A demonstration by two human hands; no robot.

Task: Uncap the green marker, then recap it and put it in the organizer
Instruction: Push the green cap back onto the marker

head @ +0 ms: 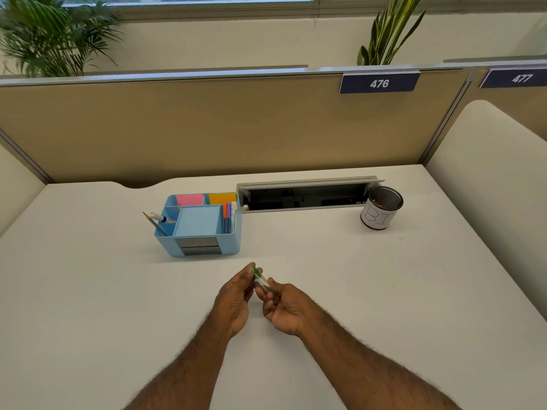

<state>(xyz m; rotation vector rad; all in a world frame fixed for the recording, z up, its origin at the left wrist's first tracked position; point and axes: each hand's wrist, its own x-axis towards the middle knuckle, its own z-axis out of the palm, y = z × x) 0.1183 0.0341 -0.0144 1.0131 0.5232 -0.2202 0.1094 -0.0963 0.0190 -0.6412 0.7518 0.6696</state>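
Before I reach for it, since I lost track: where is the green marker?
In the head view, the green marker is held between the left hand and right hand, low over the desk, in front of the blue organizer.

Single head-worn wide view, forward and down over the desk point(296, 261), hands close below centre.

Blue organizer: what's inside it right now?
Blue organizer holds pink and orange sticky notes at the back, a pencil and a white marker at left, and orange and purple pens at right. Compartment bottoms are hidden.
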